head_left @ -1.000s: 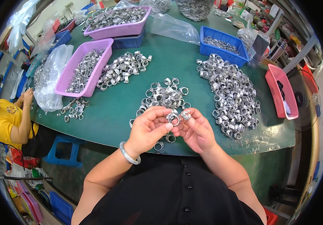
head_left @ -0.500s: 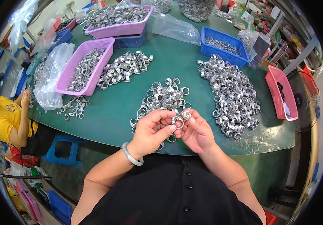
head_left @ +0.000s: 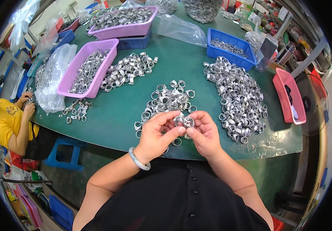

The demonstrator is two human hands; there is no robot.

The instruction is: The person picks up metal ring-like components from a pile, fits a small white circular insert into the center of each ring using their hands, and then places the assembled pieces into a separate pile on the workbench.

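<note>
Close over the near edge of the table, my left hand (head_left: 154, 133) and my right hand (head_left: 204, 134) face each other with their fingertips almost meeting. Between my left thumb and fingers is a silver-coloured metal ring (head_left: 179, 120). A second metal ring (head_left: 189, 122) sits against it, pinched by my right thumb and fingers. The two seem to touch, though fingers cover parts of both. A light bangle circles my left wrist. Just beyond my hands lies a small heap of similar rings (head_left: 169, 99) on the green table (head_left: 135, 104), partly hidden by them.
A larger ring pile (head_left: 239, 100) lies to the right, below a blue basket (head_left: 231, 48). Another pile (head_left: 129, 69) is beside a purple basket (head_left: 90, 69) at left. A pink basket (head_left: 289, 96) stands far right, near a fan. A co-worker in yellow (head_left: 10, 123) sits left.
My right hand has turned and its ring has come down beside the one in my left hand. The co-worker's hands have shifted a little.
</note>
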